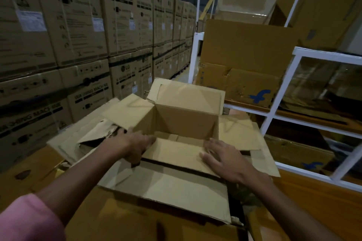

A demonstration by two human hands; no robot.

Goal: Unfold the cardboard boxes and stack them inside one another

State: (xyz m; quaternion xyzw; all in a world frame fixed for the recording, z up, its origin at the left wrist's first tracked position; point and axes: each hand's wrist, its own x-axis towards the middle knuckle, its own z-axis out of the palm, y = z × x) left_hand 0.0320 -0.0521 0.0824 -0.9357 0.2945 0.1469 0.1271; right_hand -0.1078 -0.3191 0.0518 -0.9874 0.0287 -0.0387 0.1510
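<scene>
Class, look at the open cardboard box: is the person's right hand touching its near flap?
Touching. The head view shows the right hand lying flat, palm down, on the near flap of the open box.

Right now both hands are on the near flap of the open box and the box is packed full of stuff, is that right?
Not quite. The left hand and the right hand are both on the near flap of the open box, but the head view shows the box is not packed full: only its bare bottom flaps show inside.
</scene>
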